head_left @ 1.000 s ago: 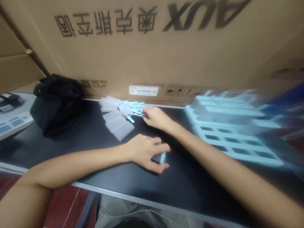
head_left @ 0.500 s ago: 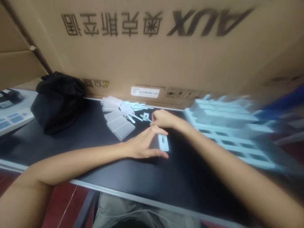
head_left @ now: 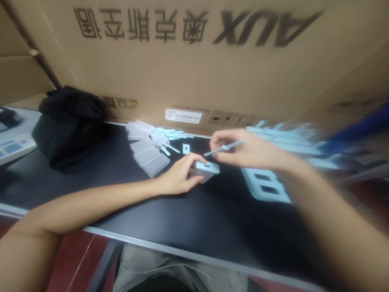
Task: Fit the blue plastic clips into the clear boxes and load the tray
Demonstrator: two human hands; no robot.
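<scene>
Black tabletop (head_left: 182,219) beneath, the pale-blue stick (head_left: 224,148) points left, long axis crosswise.

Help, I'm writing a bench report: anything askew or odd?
Yes: the big cardboard box behind the table has upside-down lettering, so it seems inverted. I see nothing spilled or damaged, though the right side is blurred.

A carton (head_left: 194,73) behind the table (head_left: 182,227); on the table, bag (head_left: 68,125) left, tray (head_left: 253,187) right; cases (head_left: 156,164) and sticks (head_left: 174,133) between.
</scene>
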